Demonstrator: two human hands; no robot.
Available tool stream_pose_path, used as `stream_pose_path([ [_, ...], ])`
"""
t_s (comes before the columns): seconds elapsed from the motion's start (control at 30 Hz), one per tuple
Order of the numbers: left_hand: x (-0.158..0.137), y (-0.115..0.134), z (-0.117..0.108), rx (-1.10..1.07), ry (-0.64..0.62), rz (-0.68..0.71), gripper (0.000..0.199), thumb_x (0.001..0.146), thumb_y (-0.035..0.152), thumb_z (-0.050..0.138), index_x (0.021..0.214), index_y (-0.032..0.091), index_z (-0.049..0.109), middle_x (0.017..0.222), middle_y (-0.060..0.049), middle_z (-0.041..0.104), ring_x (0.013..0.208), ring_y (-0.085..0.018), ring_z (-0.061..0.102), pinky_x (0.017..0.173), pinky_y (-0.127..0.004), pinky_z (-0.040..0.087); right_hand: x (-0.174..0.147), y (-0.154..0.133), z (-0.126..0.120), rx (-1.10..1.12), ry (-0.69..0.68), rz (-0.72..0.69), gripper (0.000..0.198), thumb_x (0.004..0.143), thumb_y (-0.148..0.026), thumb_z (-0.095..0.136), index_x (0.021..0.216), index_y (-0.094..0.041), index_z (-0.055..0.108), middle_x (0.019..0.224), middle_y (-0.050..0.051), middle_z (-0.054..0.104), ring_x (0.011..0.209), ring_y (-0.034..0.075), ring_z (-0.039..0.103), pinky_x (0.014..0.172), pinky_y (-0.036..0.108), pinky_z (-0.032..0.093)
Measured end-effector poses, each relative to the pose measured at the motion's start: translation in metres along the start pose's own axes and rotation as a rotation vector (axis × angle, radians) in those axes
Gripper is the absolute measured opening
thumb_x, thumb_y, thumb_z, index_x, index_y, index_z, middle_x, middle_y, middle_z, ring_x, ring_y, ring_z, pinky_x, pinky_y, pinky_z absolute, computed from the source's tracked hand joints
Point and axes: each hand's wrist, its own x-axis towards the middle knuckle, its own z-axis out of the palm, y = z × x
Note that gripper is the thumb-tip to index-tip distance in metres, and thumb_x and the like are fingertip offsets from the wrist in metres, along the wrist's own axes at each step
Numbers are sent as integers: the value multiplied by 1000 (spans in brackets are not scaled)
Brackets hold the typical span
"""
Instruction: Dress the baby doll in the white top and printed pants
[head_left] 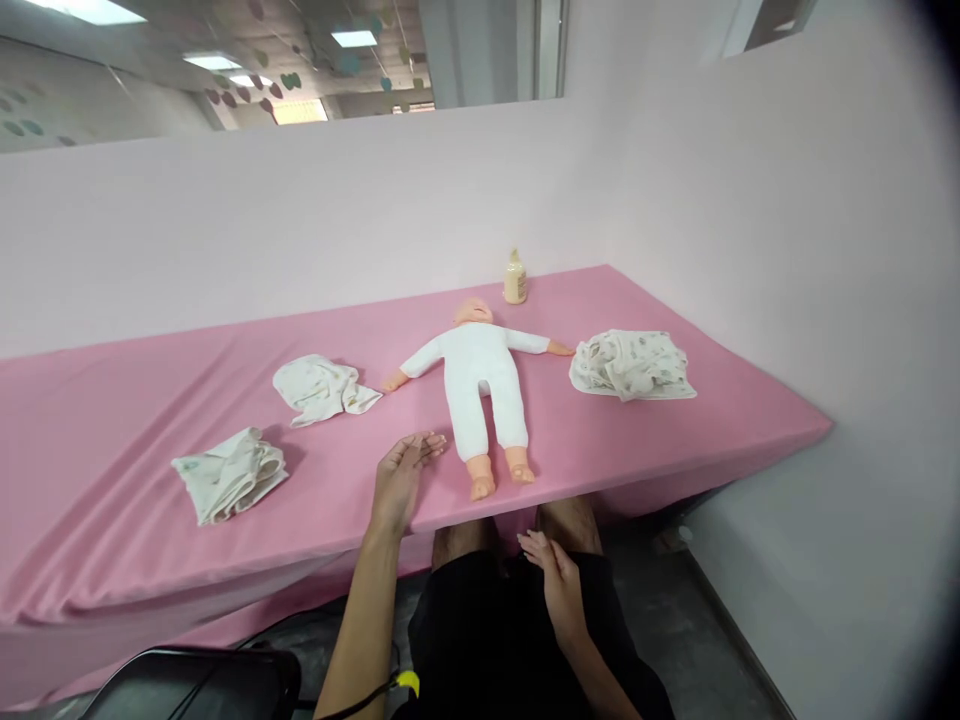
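left hand [409,470] is over the front edge of the pink-covered tabletop [592,440], slack, grasping nothing; right hand [553,580], also holding nothing, is over the lap [480,625], short of that edge. just right of the left hand lies one doll [480,375] in white, feet toward the edge. left of that hand, across a stretch of pink, are two crumpled cloths [319,388]; ahead and right of the right hand, one cloth pile [630,365]. farthest ahead of both hands, one bottle [515,282] stands near the white wall [337,220]; another wall [787,250] bounds the right end.
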Motion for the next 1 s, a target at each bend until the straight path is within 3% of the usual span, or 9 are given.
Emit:
stream_pose_path([
  [0.13,1,-8,-2,142,31,33,33,81,41,73,92,11,66,88,-7,69,85,-16,67,98,-38,51,5,38,-7,-31,14,29,61,77,-73,63,97,-17,78,100,13,78,102,35,72,97,53,53],
  [0.27,2,-10,-4,220,45,67,31,82,42,70,89,12,64,83,-5,66,80,-14,63,91,-34,52,6,55,-7,-56,-48,22,60,78,-72,63,102,-19,78,104,12,77,103,35,71,96,52,53],
  [0.63,0,-8,-6,311,74,18,37,81,49,72,92,14,65,82,-5,69,81,-15,65,88,-33,50,6,71,-4,-91,-229,78,59,83,-69,61,104,-16,75,109,14,76,108,33,69,98,48,53],
  [1.0,-1,-9,-7,307,12,50,32,85,47,68,91,16,62,82,-3,67,80,-14,65,89,-33,51,7,75,-4,-109,-239,109,63,82,-70,60,108,-15,73,114,16,74,111,32,68,101,48,51],
])
